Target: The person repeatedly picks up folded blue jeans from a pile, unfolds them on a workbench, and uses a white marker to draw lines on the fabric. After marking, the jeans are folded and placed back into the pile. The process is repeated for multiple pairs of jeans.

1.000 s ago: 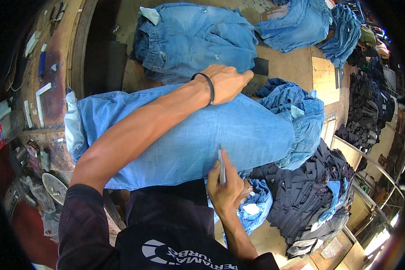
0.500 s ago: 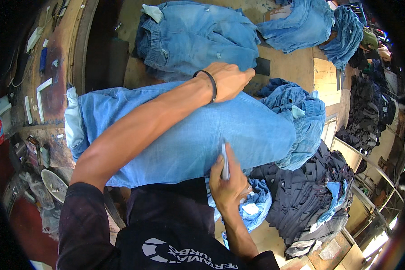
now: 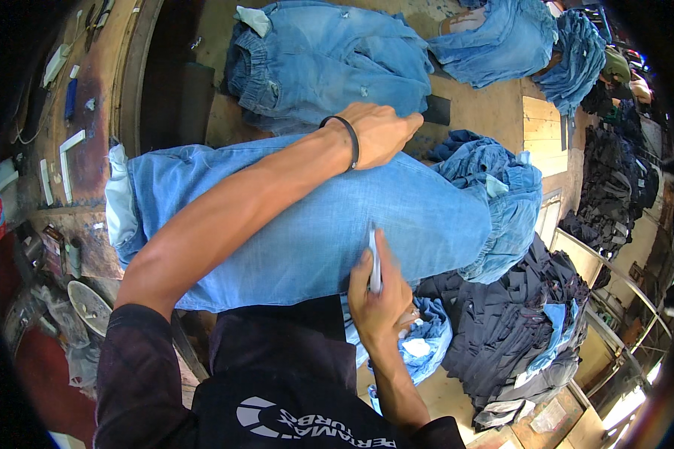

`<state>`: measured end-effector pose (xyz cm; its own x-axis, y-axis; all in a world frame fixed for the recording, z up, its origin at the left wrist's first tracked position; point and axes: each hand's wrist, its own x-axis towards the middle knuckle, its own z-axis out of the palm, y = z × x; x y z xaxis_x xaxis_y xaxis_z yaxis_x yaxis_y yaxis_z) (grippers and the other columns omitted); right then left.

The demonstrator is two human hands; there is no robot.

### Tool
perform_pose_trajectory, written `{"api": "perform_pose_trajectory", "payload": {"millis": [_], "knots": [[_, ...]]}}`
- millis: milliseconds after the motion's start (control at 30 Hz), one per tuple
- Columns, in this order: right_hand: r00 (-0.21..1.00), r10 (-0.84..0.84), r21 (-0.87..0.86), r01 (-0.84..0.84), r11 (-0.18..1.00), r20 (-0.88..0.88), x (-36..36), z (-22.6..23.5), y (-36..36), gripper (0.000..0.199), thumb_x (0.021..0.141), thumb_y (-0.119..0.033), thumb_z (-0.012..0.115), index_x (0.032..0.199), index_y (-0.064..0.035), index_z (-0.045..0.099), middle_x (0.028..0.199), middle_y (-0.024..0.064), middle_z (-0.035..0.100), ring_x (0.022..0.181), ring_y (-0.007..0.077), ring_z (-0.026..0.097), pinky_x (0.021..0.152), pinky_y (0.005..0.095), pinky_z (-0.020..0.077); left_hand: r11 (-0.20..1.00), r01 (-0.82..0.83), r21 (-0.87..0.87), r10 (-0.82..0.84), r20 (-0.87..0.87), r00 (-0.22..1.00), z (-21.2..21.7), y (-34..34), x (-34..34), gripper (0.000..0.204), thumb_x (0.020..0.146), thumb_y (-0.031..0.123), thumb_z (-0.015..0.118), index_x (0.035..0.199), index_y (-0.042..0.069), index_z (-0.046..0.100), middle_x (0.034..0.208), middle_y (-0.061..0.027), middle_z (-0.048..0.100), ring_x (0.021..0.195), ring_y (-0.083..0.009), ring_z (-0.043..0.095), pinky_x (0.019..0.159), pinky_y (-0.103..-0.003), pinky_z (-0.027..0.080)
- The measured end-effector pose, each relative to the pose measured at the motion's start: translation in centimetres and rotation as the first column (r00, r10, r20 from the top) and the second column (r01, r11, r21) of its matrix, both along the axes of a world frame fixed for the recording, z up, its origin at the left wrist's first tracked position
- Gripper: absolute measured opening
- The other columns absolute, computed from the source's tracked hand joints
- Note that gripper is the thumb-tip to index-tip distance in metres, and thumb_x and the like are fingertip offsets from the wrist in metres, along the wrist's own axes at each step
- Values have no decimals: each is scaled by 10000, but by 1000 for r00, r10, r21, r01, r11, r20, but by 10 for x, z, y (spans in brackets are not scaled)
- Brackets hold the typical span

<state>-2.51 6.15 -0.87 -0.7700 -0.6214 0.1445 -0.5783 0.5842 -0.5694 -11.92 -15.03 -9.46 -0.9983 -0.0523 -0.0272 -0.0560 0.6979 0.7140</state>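
Note:
Blue denim trousers [image 3: 292,247] lie stretched across in front of me, smooth over the middle and bunched at the right end. My left hand [image 3: 378,135], with a black band at the wrist, is curled over their far edge; its fingertips are partly hidden. In my right hand [image 3: 382,295] is a slim, pale-handled tool [image 3: 375,263], closed in by thumb and fingers. Its thin dark tip meets the denim near the middle. The tool looks like a craft knife, though its blade is blurred.
Beyond my left hand lies a stack of blue denim trousers [image 3: 329,60], with another denim pile [image 3: 502,45] farther right. Dark garments [image 3: 509,329] are heaped at the right. A wooden bench [image 3: 90,165] with small tools stands left, a round pale dish [image 3: 90,307] below it.
My right hand and the tool have shifted slightly toward the far side along the denim. The left hand stays in place on the far edge.

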Motion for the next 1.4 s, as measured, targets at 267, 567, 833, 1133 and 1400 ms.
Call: {"api": "perform_pose_trajectory", "payload": {"millis": [267, 567, 833, 1133, 1400], "knots": [[998, -50, 100, 46, 994, 39, -5, -10, -10, 361, 909, 7, 696, 1267, 40, 672, 842, 213, 721, 599, 271, 676, 567, 342, 534, 1000, 31, -2, -31, 56, 998, 1, -2, -1, 201, 1002, 197, 538, 1139, 58, 585, 821, -227, 707, 774, -439, 695, 682, -553, 542], [871, -285, -7, 314, 949, 400, 20, 26, 27, 364, 999, -65, 639, 1346, 36, 603, 943, 151, 734, 789, 162, 729, 700, 299, 581, 996, 74, 48, -79, 116, 990, 12, -3, 2, 192, 1036, 254, 527, 1140, 97, 570, 834, -209, 703, 831, -447, 677, 741, -537, 526], [818, -278, 45, 296, 954, 504, -12, 28, 31, 292, 983, -99, 661, 1252, -12, 586, 905, 73, 649, 700, 146, 586, 572, 327, 472, 935, -353, -21, 345, -163, 924, 98, 8, 120, 229, 907, 209, 719, 1093, 99, 643, 1115, -131, 681, 1090, -359, 637, 912, -477, 515], [961, 235, 43, -243, 969, 149, -37, 12, -4, 351, 821, -103, 771, 1167, -139, 719, 907, 55, 735, 744, 275, 620, 643, 404, 513, 893, -418, -168, 391, -173, 904, 69, 58, 178, 161, 879, 190, 736, 1017, 138, 672, 1297, -12, 596, 1436, -294, 411, 1237, -620, 179], [951, 246, 15, -254, 967, 189, -35, 14, -3, 198, 846, -46, 713, 1035, -97, 683, 840, 86, 660, 752, 305, 605, 648, 417, 503, 962, -270, -45, 260, -158, 952, 80, 48, 176, 154, 898, 210, 712, 1036, 145, 688, 1281, 17, 599, 1432, -269, 406, 1232, -675, 129]]}}
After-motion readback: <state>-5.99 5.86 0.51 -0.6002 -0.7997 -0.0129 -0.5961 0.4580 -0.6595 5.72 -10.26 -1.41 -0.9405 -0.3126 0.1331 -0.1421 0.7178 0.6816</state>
